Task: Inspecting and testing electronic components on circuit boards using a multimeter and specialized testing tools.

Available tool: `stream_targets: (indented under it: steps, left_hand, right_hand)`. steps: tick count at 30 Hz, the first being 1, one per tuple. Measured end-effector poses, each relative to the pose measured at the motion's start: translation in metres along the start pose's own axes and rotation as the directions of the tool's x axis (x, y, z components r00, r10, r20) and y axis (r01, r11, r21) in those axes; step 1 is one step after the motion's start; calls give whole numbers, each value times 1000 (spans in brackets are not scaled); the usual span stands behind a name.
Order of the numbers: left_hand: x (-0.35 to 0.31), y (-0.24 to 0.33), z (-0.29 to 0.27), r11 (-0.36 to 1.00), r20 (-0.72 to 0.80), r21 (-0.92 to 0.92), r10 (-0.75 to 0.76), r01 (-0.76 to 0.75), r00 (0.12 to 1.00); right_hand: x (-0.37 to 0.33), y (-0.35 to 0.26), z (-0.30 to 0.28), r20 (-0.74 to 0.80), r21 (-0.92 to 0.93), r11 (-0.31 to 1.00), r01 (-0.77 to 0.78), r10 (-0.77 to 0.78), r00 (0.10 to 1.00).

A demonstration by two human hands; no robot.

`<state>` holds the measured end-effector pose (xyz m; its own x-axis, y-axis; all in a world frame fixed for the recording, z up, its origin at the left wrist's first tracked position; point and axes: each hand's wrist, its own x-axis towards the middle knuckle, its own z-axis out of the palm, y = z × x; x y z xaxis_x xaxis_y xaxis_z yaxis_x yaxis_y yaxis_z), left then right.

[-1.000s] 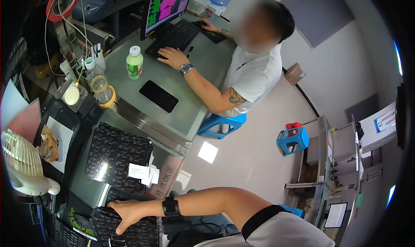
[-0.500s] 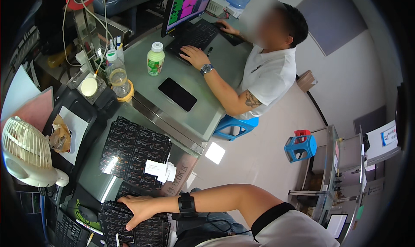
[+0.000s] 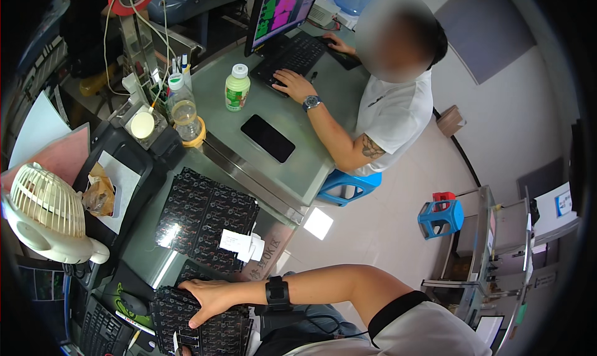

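My right hand point(image 3: 211, 299) lies with spread fingers across a stack of black printed panels point(image 3: 217, 331), thumb apart from the fingers. A black band point(image 3: 277, 294) is round that wrist. Of my left hand point(image 3: 185, 351) only a bit of finger shows at the lower edge, beside a thin, pointed, silvery tool point(image 3: 176, 341) over the stack. Whether those fingers hold the tool cannot be made out. Just beyond, more black panels point(image 3: 205, 216) with a pale pattern lie on the glass-topped table, white paper slips point(image 3: 242, 244) on their right side.
On the left are a fan point(image 3: 50, 216), a computer mouse point(image 3: 132, 304) and a keyboard point(image 3: 98, 331). Farther off are a phone point(image 3: 268, 138), a green bottle point(image 3: 237, 88) and a monitor point(image 3: 280, 10). A co-worker point(image 3: 398, 107) sits typing on a blue stool point(image 3: 350, 187).
The whole scene has shifted a little to the right in the picture. My right hand keeps its place on the stack. The co-worker's head has turned or moved slightly.
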<state>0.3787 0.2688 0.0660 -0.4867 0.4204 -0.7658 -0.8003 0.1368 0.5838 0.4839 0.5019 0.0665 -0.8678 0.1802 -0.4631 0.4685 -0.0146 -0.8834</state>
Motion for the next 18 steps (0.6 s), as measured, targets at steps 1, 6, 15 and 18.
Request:
stream_targets:
  steps: [1,6,15,18]
  left_hand:
    - [0,0,-1,1000,-2,0,5,-5,1000]
    - [5,-3,-7,1000,27,0,-14,14,1000]
    - [7,-3,-7,1000,28,20,19,-20,999]
    - [9,-5,-11,1000,43,3,12,-12,999]
  right_hand:
    - [-1,-1,-1,-2,-4,1000,-6,6,1000]
    - [-4,-5,-3,-8,-22,1000,-10,9,1000]
    - [-3,-6,-3,0,-22,1000,-11,11,1000]
    - [-2,-5,-3,-5,-10,1000,6,-7,1000]
